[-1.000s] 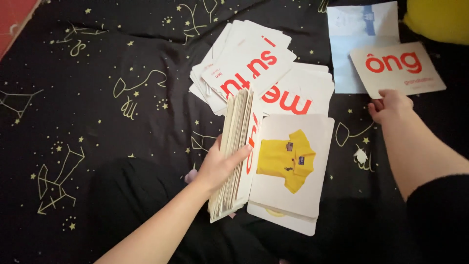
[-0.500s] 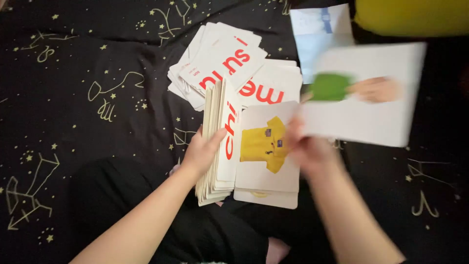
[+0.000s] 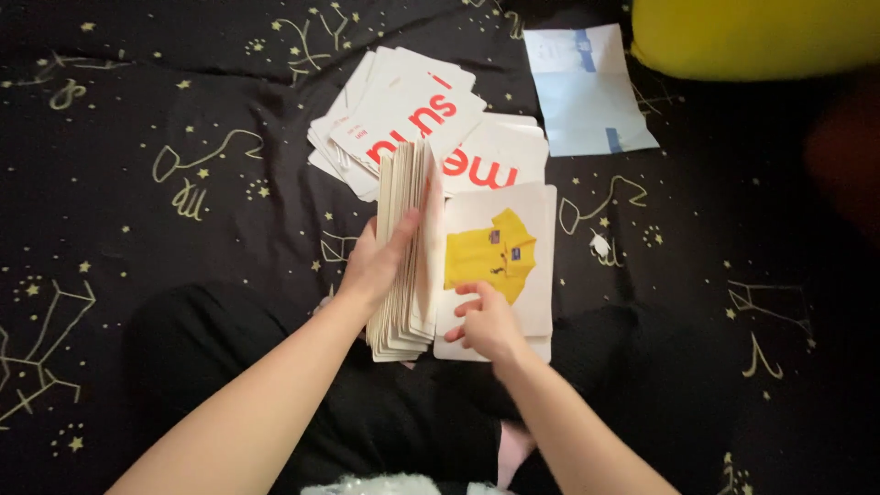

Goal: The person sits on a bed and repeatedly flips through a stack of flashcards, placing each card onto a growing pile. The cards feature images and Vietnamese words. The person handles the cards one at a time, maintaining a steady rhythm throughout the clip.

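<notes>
My left hand [image 3: 380, 266] grips a thick stack of white flash cards [image 3: 403, 252] that stands on edge on my lap, thumb pressed against its right face. Beside the stack lies a card with a yellow polo shirt picture [image 3: 500, 257], on top of a few other flat cards. My right hand [image 3: 481, 321] rests on the lower left part of that shirt card, close to the stack. Its fingers are loosely bent and point towards the stack, with nothing held in them.
A fanned pile of white cards with red letters [image 3: 408, 105] lies beyond the stack. A pale blue and white paper sheet [image 3: 587, 92] lies at the upper right, beside a yellow cushion [image 3: 761, 37]. Everything sits on black cloth with gold star patterns [image 3: 183, 183].
My right hand picked a card up from the far right, carried it in blurred towards the stack, and now rests empty on the shirt card. The left hand kept its grip on the stack.
</notes>
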